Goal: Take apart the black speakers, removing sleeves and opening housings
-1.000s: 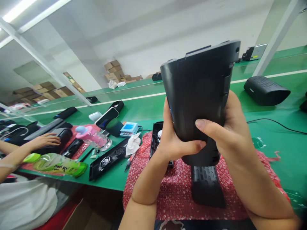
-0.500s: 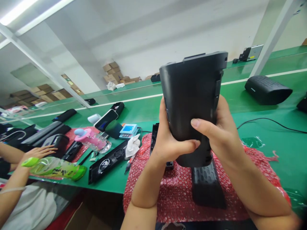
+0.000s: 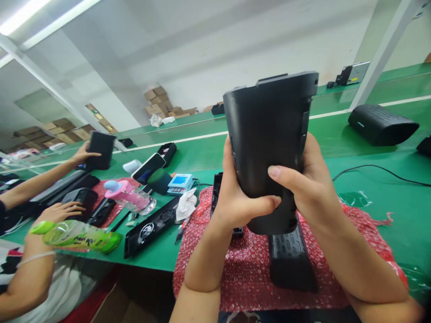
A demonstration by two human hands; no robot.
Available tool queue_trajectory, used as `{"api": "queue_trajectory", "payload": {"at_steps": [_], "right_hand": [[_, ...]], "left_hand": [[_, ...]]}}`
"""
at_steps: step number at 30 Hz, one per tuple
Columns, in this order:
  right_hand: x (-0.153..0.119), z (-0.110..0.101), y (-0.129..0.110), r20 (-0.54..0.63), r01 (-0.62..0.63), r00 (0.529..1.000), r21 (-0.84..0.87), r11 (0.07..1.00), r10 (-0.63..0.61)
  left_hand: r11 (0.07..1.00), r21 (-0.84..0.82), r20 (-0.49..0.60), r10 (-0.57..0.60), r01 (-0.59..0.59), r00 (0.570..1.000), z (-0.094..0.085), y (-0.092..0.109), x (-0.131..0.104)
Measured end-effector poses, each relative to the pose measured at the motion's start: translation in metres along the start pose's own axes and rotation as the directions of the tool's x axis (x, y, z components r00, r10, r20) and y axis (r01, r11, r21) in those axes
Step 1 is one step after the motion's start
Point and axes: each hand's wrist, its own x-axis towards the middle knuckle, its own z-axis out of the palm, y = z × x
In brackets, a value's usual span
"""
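Observation:
Both my hands hold up a black plastic housing (image 3: 266, 130), upright and raised above the bench. My left hand (image 3: 239, 193) grips its left side, thumb across the front. Around the right side wraps my right hand (image 3: 306, 179), its thumb pressed on the front face. The other fingers are hidden behind. Underneath, a black part with a dimpled face (image 3: 291, 264) lies on red bubble wrap (image 3: 249, 278). Another black piece (image 3: 218, 188) shows partly beside my left wrist.
To the left are a speaker panel (image 3: 151, 229), a green-capped bottle (image 3: 81, 235), a pink bottle (image 3: 131, 197) and a blue meter (image 3: 181, 183). A co-worker's hand (image 3: 85, 154) holds a dark object (image 3: 101, 150). At right sit a black speaker (image 3: 380, 125) and a cable (image 3: 380, 167).
My hands and the housing stay nearly still. A co-worker's arm has come in at left, lifting a dark object. The black speaker at right appears shifted slightly rightward.

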Motion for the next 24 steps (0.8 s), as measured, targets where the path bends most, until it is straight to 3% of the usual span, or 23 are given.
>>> {"api": "queue_trajectory", "payload": {"at_steps": [24], "right_hand": [[-0.0032,0.0013,-0.0047,0.015,-0.026,1.0,0.049,0.998,0.026]], "left_hand": [[0.999,0.042,0.02,-0.004,0.003,1.0,-0.0005,0.0047,-0.0043]]}}
